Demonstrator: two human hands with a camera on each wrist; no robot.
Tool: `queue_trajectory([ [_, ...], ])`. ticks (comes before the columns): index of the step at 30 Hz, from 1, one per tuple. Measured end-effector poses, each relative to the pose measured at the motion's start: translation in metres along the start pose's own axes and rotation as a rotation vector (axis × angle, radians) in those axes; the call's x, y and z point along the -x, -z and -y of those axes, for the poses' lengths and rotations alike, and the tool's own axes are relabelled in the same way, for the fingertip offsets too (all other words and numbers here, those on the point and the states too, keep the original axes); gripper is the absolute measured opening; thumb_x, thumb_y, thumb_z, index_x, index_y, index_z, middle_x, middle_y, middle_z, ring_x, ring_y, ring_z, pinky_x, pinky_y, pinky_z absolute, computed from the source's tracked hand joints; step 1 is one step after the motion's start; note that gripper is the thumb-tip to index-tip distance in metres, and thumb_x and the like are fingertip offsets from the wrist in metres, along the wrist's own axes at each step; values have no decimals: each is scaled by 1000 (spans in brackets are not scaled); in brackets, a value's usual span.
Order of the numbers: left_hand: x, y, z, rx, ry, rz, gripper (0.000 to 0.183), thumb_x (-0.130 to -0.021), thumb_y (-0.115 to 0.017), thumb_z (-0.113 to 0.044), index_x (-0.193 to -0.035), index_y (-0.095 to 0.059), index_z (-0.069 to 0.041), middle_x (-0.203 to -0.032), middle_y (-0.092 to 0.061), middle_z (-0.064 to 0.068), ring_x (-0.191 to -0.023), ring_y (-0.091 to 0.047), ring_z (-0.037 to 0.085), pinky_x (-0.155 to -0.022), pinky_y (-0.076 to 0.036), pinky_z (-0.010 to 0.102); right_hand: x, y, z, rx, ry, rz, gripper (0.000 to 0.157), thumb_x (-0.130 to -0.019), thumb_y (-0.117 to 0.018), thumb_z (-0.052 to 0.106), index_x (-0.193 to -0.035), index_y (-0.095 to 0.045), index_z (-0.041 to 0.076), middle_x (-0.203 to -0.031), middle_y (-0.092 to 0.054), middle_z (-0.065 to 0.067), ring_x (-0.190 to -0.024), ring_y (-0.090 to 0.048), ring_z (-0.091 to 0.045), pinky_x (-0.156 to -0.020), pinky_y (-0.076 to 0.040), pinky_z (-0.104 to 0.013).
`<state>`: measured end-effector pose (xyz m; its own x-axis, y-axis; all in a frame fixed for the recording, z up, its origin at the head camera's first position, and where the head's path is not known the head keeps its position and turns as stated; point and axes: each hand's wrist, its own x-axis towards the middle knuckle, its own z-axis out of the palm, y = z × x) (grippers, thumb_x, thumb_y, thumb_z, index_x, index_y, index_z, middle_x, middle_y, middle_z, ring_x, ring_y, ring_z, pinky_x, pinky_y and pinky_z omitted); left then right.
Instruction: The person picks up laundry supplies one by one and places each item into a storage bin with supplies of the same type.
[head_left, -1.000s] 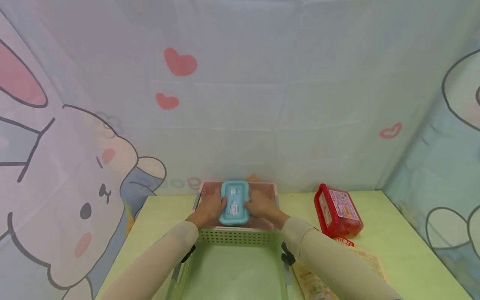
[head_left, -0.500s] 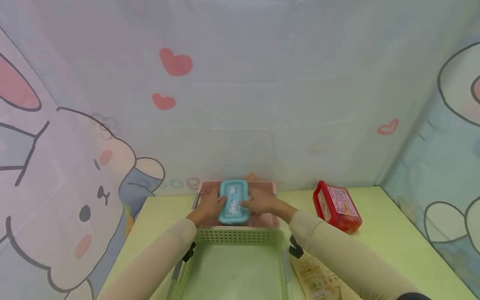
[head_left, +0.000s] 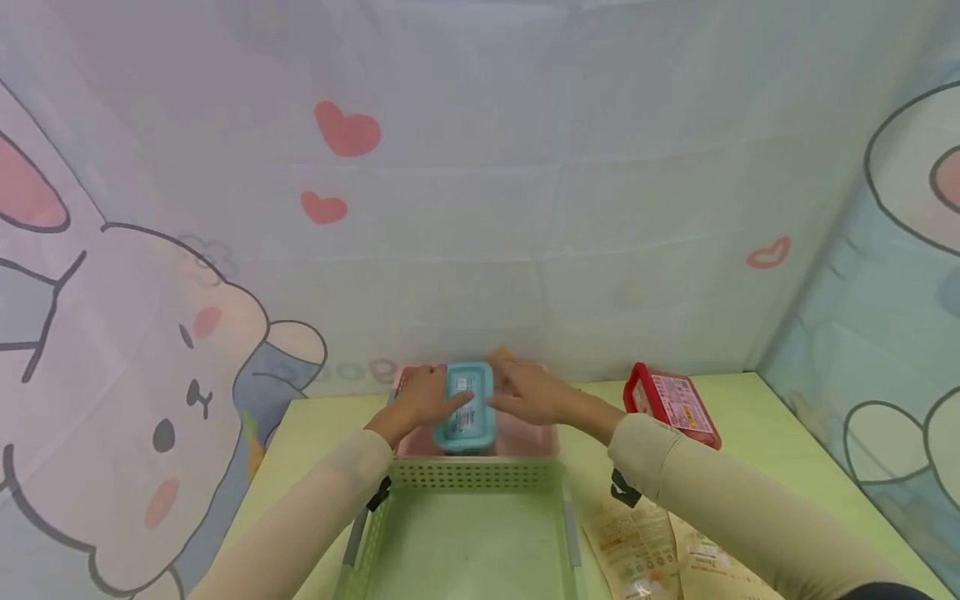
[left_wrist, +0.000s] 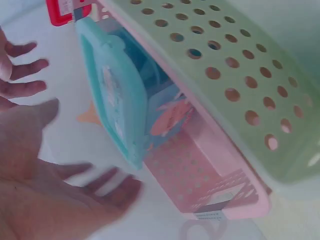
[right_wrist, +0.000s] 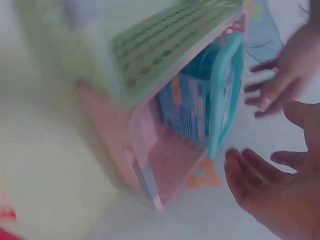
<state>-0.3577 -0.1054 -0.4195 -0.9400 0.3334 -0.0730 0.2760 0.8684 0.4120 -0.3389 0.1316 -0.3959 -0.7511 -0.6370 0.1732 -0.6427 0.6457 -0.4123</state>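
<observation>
Flanked by two hands in the head view: a light-blue lidded container (head_left: pixel 465 421), standing in a pink basket (head_left: pixel 527 437), with the left hand (head_left: pixel 422 397) at its 9 o'clock and the right hand (head_left: pixel 534 392) at 3. Seen from above, chiefly the lid (head_left: pixel 480 385) and its white label, with the left thumb overlapping it in the line of sight. Visible from the wrists instead: a gap between container and fingers on both sides, with both hands' fingers loosely extended and apart.

Also revealed by the wrist cameras: the container's printed walls, pink-marked in the left view, with a striped label and an orange patch in the right. Laid out fully in the head view alone: a green basket (head_left: pixel 472 537) at 6 o'clock, holed wall along the pink rim; a red container (head_left: pixel 681 404) well apart at 3, partly behind the right sleeve (head_left: pixel 705 492); yellowish printed packets (head_left: pixel 633 546) at 4, on a pale yellow-green table (head_left: pixel 757 467). Reduced to a red corner at 11 o'clock in the left wrist view. Across the backdrop (head_left: pixel 637 167), hearts at 11 and a rabbit drawing (head_left: pixel 135 358) at 9.
</observation>
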Motion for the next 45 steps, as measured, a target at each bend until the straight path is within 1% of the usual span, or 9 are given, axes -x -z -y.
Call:
queue_trajectory([
  [2,0,3,-3,-6,-53,-17,82,-107,-58,-50,-163,-29,3,-165,-31,30,-146,-43,47,-115,-41,61,4,1,1,45,11,-28,57,-106,-65,29,-154,-45,5,-144,-59,-21,-128,-62,-39,-101,-53,-56],
  [4,0,5,-5,-8,-100,-27,82,-106,-60,-51,-165,-31,-1,-166,-32,26,-145,-46,45,-113,-43,62,8,2,1,94,8,-47,64,-107,-65,32,-161,-38,10,-153,-53,-22,-136,-56,-41,-104,-50,-61],
  [8,1,6,-8,-42,-159,-41,86,-104,-60,-59,-166,-31,-7,-167,-32,21,-146,-45,42,-113,-42,62,15,5,0,156,-33,-81,69,-105,-65,44,-162,-39,14,-152,-53,-22,-137,-53,-44,-104,-46,-69],
  [15,4,3,-11,-124,-167,-30,105,-94,-50,-83,-170,-23,-15,-174,-21,16,-157,-29,40,-118,-35,65,23,10,-4,212,-80,-89,82,-101,-60,64,-166,-37,18,-161,-47,-15,-148,-41,-41,-117,-30,-71],
  [19,4,3,-16,-139,-181,-7,104,-96,-48,-81,-171,-19,-14,-175,-16,17,-160,-17,40,-122,-28,65,26,14,-5,227,-66,-96,85,-100,-61,63,-165,-38,13,-163,-44,-15,-150,-38,-42,-119,-27,-71],
  [23,4,4,-20,-160,-188,-1,100,-99,-50,-75,-171,-16,-14,-176,-12,16,-162,-9,39,-124,-22,66,29,17,-10,246,-47,-104,82,-101,-62,61,-165,-38,15,-163,-43,-16,-151,-38,-42,-118,-27,-72],
  [31,4,-4,-19,-172,-176,-14,100,-99,-49,-75,-172,-8,-20,-178,-8,11,-163,-4,36,-124,-19,67,37,20,-22,268,-87,-93,87,-100,-57,67,-167,-34,16,-167,-37,-16,-153,-33,-44,-118,-24,-74],
  [37,1,-11,-20,-171,-209,-31,101,-100,-47,-75,-171,-9,-14,-177,-8,14,-163,-6,39,-126,-17,64,47,23,-35,256,-149,-77,93,-99,-54,73,-168,-30,16,-170,-33,-16,-154,-31,-44,-120,-21,-73],
  [45,1,-23,-28,-115,-218,-132,101,-98,-44,-80,-172,-11,-18,-177,-6,15,-163,-6,38,-126,-18,64,57,29,-51,269,-188,-109,92,-99,-57,71,-167,-33,13,-166,-39,-19,-152,-35,-46,-118,-25,-73],
])
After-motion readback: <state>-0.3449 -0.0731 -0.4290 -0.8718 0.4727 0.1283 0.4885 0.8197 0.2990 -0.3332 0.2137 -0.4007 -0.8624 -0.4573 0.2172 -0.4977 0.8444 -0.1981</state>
